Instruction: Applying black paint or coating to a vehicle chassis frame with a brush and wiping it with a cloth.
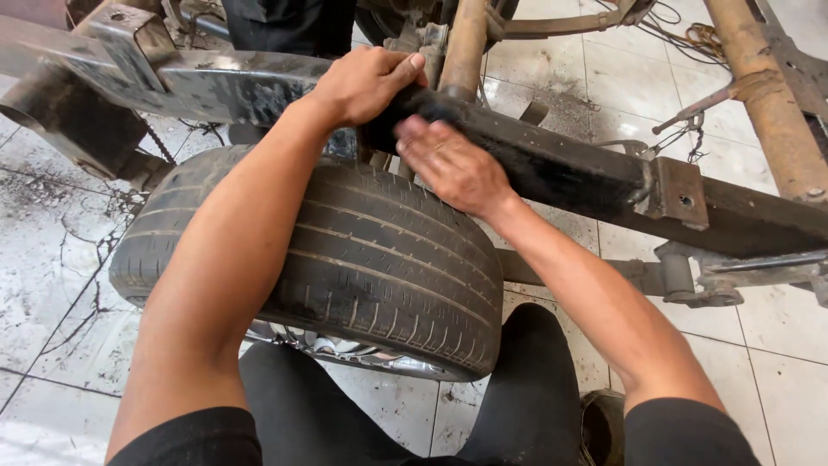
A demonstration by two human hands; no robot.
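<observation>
Left hand draped over the top of a dark frame rail, fingers curled down its far side, thumb lying along the upper edge — closed on the rail. Right hand pressed flat against the near face of the same rail, fingers straight and together, nothing held in it — just beside the left hand, almost touching. Rail running from upper left to right across the view, greasy black under the hands, bare grey metal further left, with a bolted bracket to the right. Directly below the hands, a worn tyre with ribbed tread, its top tucked close under the rail, a strip of shiny rim showing at the bottom. Beyond the rail, two rusty tubes angling away. Underneath everything, a stained white tile floor, cracked at left. At the bottom edge, black-clad knees on either side of the tyre.
</observation>
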